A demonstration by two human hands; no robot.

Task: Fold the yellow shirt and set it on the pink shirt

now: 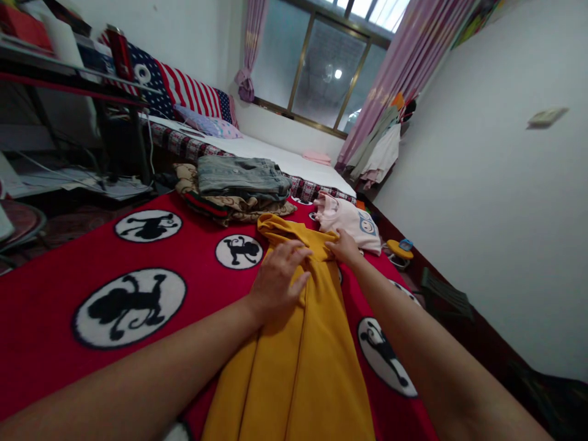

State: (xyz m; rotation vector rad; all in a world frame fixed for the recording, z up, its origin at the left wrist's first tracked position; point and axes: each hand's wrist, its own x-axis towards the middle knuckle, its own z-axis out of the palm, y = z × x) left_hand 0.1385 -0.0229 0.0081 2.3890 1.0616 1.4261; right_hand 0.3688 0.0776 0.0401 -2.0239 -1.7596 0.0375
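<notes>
A long mustard-yellow dress (312, 343) lies lengthwise on the red blanket (193, 318), its lower part running toward me in long folds. My left hand (279, 278) rests on the dress just below its narrow upper part, with the fingers spread and bent a little. At the upper right edge, my right hand (343, 247) pinches the yellow cloth between thumb and fingers. Just beyond that hand sits a folded pale pink shirt (349, 220) with a blue-framed smiley print.
A stack with folded denim (243, 176) on top of brown patterned clothing (239, 209) lies at the back left. Behind it is a bed (275, 144). A cluttered desk (78, 82) stands left; a yellow stool (399, 249) and the wall (505, 202) are right.
</notes>
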